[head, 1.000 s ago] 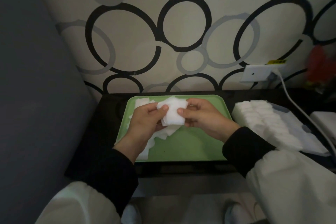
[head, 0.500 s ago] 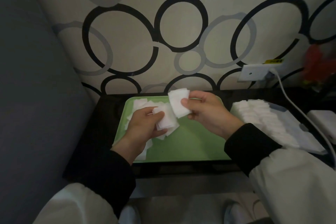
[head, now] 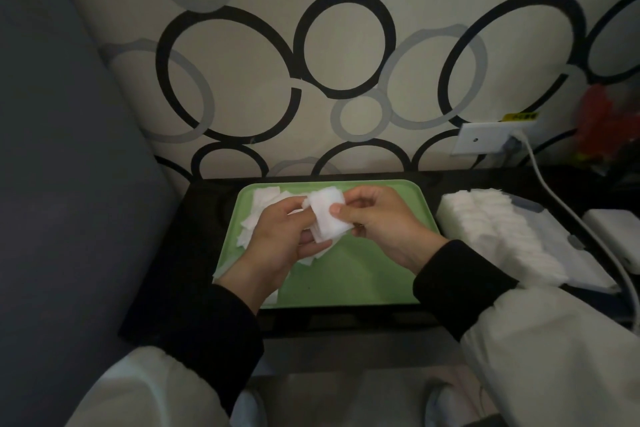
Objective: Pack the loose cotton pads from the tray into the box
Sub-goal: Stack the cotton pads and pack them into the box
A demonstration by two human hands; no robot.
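Head view: a small stack of cotton pads was held just above the far half of the green tray, gripped from both sides. It was grasped from the left by the left hand, whose fingers were curled under and around its lower edge. It was pinched from the right by the right hand, with the thumb laid on the front face. More loose pads were seen scattered on the left part of the tray, partly hidden under the left hand and wrist. The box was placed just beside the tray on the right, and a long row of pads was packed on edge inside it. Tray and box were borne by a dark table set against a wall patterned with black and grey rings. A white socket was fixed to the wall above the box, and a white cable was led from it down past the box. A blurred red object was seen at the far right.
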